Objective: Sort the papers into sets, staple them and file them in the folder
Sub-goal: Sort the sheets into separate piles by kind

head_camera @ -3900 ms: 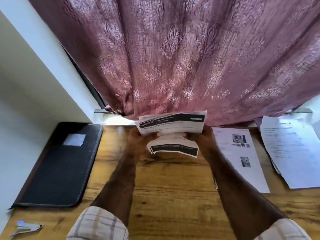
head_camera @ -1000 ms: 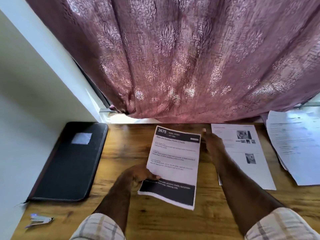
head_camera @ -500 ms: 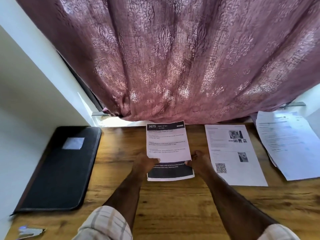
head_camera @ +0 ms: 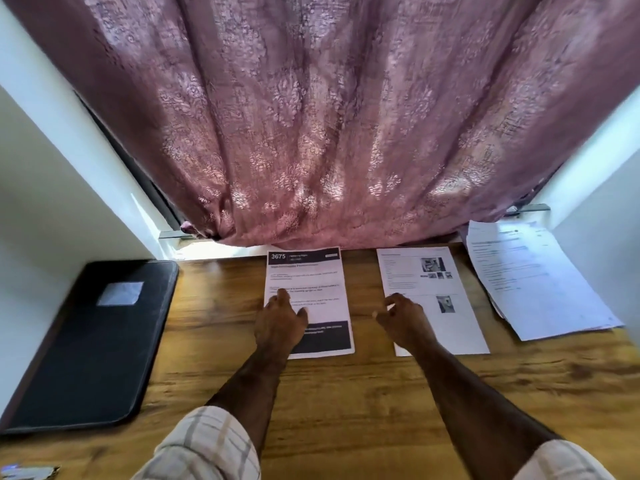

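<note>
A paper set headed "3675" with black bands [head_camera: 317, 289] lies flat on the wooden table [head_camera: 363, 393], near the curtain. My left hand [head_camera: 280, 320] rests on its left side, fingers flat on the sheet. My right hand [head_camera: 403, 315] hovers with loosely spread fingers over the left edge of a second set with small photos [head_camera: 440, 289], holding nothing. A third stack of white sheets [head_camera: 533, 282] lies at the far right. The black folder [head_camera: 93, 341] lies closed at the left. The stapler [head_camera: 27, 472] shows at the bottom left corner.
A mauve patterned curtain [head_camera: 318, 126] hangs over the table's back edge, just above the papers' top ends. White walls [head_camera: 52, 202] close in on both sides. Bare wood lies in front of the papers, between my arms.
The "3675" set went from held upright in both hands to lying flat on the table. My right hand let go and moved right over the photo set; my left now rests on the sheet.
</note>
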Available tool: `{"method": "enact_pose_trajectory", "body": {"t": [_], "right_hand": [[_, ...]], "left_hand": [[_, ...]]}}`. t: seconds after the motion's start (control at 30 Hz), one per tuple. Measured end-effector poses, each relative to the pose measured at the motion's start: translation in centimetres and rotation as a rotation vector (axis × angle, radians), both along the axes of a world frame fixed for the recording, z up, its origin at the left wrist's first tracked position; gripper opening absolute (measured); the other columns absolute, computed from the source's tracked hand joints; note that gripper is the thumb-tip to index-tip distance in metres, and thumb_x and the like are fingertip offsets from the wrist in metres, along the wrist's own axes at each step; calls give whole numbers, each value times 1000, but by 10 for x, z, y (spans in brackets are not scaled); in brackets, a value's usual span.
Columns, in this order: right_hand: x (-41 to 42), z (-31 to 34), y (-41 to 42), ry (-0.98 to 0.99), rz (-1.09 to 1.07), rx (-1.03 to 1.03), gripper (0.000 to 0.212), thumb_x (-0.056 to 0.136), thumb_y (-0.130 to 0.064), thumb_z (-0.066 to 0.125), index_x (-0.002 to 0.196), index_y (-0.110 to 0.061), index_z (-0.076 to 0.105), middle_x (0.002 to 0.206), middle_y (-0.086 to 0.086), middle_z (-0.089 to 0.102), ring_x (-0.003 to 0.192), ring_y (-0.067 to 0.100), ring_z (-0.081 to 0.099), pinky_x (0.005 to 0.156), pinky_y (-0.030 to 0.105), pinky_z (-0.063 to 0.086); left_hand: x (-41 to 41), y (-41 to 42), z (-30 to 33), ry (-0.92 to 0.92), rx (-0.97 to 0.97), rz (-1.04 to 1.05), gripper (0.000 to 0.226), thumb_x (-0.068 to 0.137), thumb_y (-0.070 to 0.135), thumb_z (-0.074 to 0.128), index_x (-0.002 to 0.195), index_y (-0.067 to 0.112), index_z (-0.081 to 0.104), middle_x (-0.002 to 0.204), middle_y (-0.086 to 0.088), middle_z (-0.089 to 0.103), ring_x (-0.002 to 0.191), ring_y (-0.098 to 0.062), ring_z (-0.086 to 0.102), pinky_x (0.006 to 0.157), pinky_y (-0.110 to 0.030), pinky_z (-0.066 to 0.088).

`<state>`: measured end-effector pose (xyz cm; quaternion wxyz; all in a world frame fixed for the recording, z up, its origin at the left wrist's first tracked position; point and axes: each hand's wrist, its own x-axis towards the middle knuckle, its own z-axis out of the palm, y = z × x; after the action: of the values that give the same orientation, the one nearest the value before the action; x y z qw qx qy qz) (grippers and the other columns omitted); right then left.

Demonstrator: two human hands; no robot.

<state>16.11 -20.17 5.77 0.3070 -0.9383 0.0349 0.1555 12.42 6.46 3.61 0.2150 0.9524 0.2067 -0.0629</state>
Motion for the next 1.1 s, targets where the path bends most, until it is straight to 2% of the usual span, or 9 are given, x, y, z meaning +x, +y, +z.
{"method": "enact_pose_trajectory", "body": {"t": [0.07,0.2,0.3,0.37,0.5,0.7,0.83,0.97,1.1], "right_hand": [[7,-1,-29,-30,-70,43,31,95,-40,74,118,-21,67,93,-5,77,86,17,72,78,30,55],[19,-11,-104,-51,-128,112,30,91,-39,77,113,-21,67,86,-6,73,90,22,71,76,29,50],[25,-19,-167,-77,-179,159,24,91,-38,76,110,-25,68,88,-7,70,88,22,68,72,30,48],[29,-21,-215,-92,-222,147,22,92,-37,73,111,-26,71,94,-2,74,90,25,68,76,34,54],[42,-20,-303,-132,-318,87,24,90,-35,71,109,-21,72,104,7,75,100,31,69,86,38,55],[86,-27,-384,-134,-412,-105,35,90,-33,72,118,-13,70,128,20,57,121,45,52,101,48,47],[117,-35,-409,-111,-417,-169,45,89,-36,73,125,-10,68,135,21,51,126,46,48,107,48,44],[144,-35,-412,-19,-443,-229,65,89,-43,71,134,0,52,141,26,45,127,49,49,107,48,41],[163,-31,-401,19,-473,-277,77,87,-49,71,137,3,44,139,29,46,126,50,49,103,50,44]], "left_hand": [[4,-27,3,-33,-3,-9,62,98,54,61,147,17,46,143,-7,60,129,-31,58,103,-45,51],[20,-106,6,-99,19,20,44,96,51,64,126,20,59,125,-6,69,117,-30,65,94,-42,53],[33,-172,1,-100,52,62,36,94,53,64,111,21,63,111,-5,72,103,-31,68,83,-39,54],[43,-220,1,-105,36,49,33,93,52,67,108,22,62,108,-6,72,98,-31,68,80,-37,55],[67,-301,9,-56,-68,22,32,90,48,72,107,22,65,112,-7,74,103,-33,69,79,-33,54],[118,-394,2,67,-363,7,51,83,56,80,114,19,65,110,-3,74,104,-26,69,88,-30,54],[149,-437,-1,155,-441,67,49,81,55,82,109,19,64,110,-2,72,99,-26,69,84,-35,59],[180,-454,-10,154,-406,153,56,80,56,81,112,11,74,114,-7,78,99,-30,74,85,-34,60],[204,-461,-11,159,-582,296,61,72,55,79,115,13,72,114,-4,79,92,-28,77,86,-39,64]]}}
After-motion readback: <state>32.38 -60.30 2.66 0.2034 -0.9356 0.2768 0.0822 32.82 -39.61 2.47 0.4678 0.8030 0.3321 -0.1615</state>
